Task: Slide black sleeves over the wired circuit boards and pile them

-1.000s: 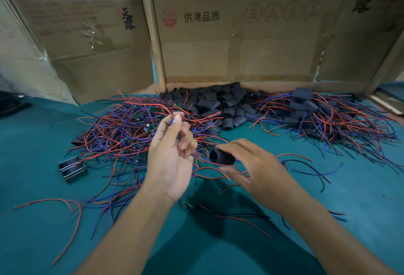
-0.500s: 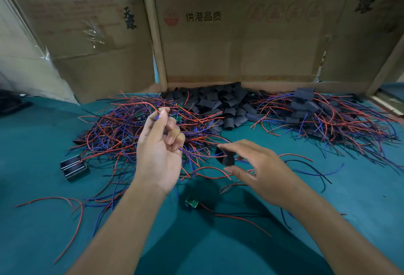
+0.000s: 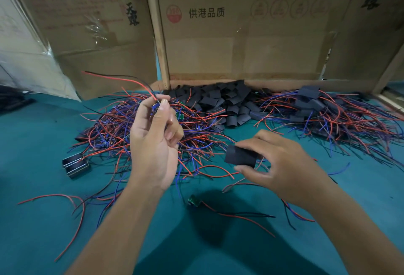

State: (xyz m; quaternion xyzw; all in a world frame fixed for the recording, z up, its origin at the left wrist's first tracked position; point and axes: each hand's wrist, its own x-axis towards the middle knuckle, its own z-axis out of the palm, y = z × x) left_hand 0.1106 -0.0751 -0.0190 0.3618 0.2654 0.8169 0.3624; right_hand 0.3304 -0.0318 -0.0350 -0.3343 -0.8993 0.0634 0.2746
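My left hand is raised over a tangle of red and blue wired circuit boards and pinches one wired board near its top; its red and black wires trail up and left. My right hand pinches a flat black sleeve between thumb and fingers, a little right of the left hand. Loose black sleeves lie heaped at the back. On the right, sleeved boards form a pile with wires spread out.
A single green board with red and black wires lies on the teal table near me. A small metal-framed part sits at the left. Cardboard boxes wall off the back.
My left hand has lifted a wired board up out of the tangle, its wires now swinging up to the left. My right hand has turned the black sleeve flat-side up.
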